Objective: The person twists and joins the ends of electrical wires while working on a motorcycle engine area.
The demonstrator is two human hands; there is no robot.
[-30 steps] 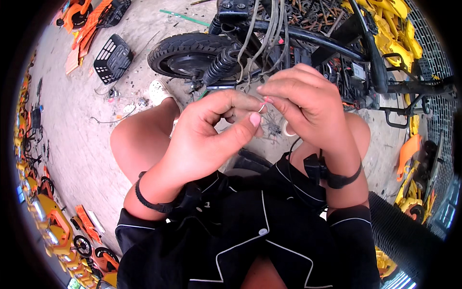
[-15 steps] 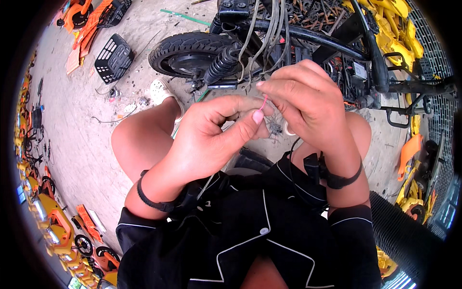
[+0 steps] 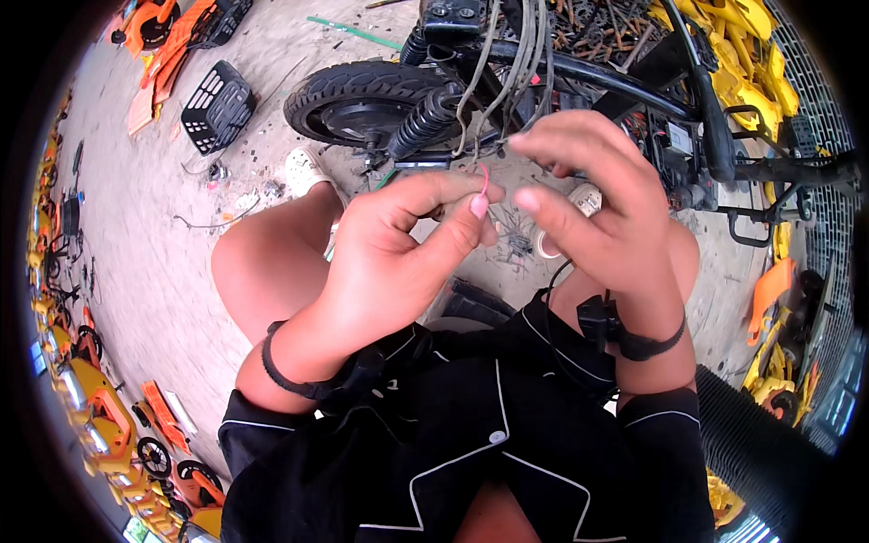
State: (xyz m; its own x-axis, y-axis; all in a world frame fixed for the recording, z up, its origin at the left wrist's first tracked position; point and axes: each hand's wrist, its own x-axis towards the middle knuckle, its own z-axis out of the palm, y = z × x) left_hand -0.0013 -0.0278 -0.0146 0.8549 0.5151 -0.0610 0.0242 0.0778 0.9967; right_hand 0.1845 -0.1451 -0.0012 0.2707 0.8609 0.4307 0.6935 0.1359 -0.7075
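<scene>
Between thumb and forefinger, my left hand (image 3: 398,240) pinches a thin pink strand (image 3: 485,178), whose upper end curls above the fingertips. Its kind is too small to make out. My right hand (image 3: 602,199) hovers just to the right, thumb and fingers apart, nothing visible between them. Beyond both hands stands a black scooter-like frame (image 3: 579,68) with a thick-treaded rear wheel (image 3: 362,104) and a coiled shock absorber (image 3: 425,120). Several grey cables (image 3: 519,54) hang from the frame down behind my fingers.
A black plastic basket (image 3: 218,107) lies on the concrete floor at the left. Yellow body panels (image 3: 738,63) are heaped at the far right, near rusty metal parts (image 3: 584,32). More orange and yellow parts line the left edge. A black ribbed object (image 3: 751,434) is at my lower right.
My right hand has let go of the pink strand and moved right, its fingers spreading. My left hand keeps its pinch, and the strand's free end now curls upward.
</scene>
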